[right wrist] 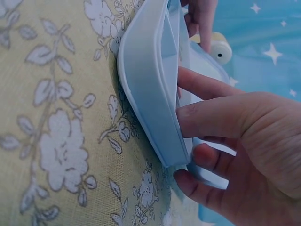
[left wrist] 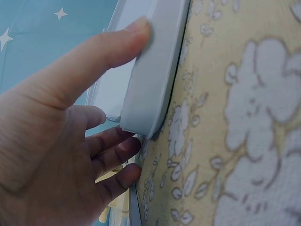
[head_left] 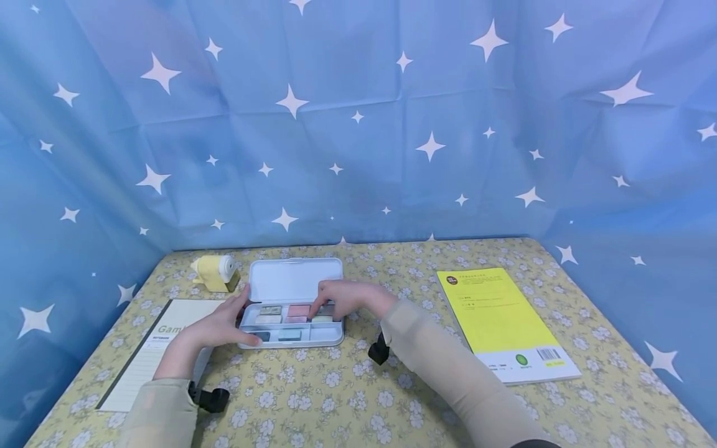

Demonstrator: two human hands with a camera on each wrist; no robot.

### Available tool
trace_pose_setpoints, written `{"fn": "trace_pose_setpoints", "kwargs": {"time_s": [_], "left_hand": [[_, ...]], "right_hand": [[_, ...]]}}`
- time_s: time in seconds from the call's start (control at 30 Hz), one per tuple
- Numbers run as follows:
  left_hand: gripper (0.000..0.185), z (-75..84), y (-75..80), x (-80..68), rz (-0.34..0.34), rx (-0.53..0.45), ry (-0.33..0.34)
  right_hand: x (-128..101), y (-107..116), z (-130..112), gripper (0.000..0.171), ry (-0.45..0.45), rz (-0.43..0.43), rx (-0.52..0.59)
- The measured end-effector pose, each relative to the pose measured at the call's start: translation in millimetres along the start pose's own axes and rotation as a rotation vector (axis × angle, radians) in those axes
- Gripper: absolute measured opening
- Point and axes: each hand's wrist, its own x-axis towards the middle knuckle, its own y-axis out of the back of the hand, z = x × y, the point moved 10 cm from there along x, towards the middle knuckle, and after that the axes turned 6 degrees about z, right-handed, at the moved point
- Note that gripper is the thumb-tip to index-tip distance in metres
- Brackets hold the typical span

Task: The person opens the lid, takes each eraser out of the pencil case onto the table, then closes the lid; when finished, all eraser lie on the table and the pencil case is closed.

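A white tin [head_left: 328,334] lies open on the table with its lid [head_left: 295,280] raised at the back. Small eraser-like blocks fill its compartments, among them a pink block [head_left: 299,310], a pale teal block [head_left: 289,334] and a dark block [head_left: 261,336]. At the tin's left end my left hand [head_left: 221,320] grips it, thumb over the front wall [left wrist: 155,80] and fingers at the corner. My right hand [head_left: 343,297] reaches into the right part, index finger extended beside the pink block. In the right wrist view the thumb is at the rim; the tin's wall hides the index fingertip.
A yellow and white pencil sharpener [head_left: 215,272] stands behind the left hand. Under the left forearm lies a notebook [head_left: 131,367]. Off to the right is a yellow-covered book [head_left: 504,311]. A blue starry curtain [head_left: 358,137] hangs behind the flowered tablecloth [head_left: 347,398].
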Motion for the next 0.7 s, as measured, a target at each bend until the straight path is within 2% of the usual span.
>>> {"fn": "trace_pose_setpoints", "kwargs": {"time_s": [0.37, 0.7], "left_hand": [[0.126, 1.1, -1.1, -1.5, -0.007, 0.009, -0.002], [0.127, 3.1, -1.6, -1.1, -0.006, 0.013, -0.002]], "right_hand": [[-2.3, -1.1, -2.4, 0.055, 0.012, -0.01, -0.042], [-6.5, 4.4, -5.0, 0.05, 0.034, 0.015, -0.017]]}}
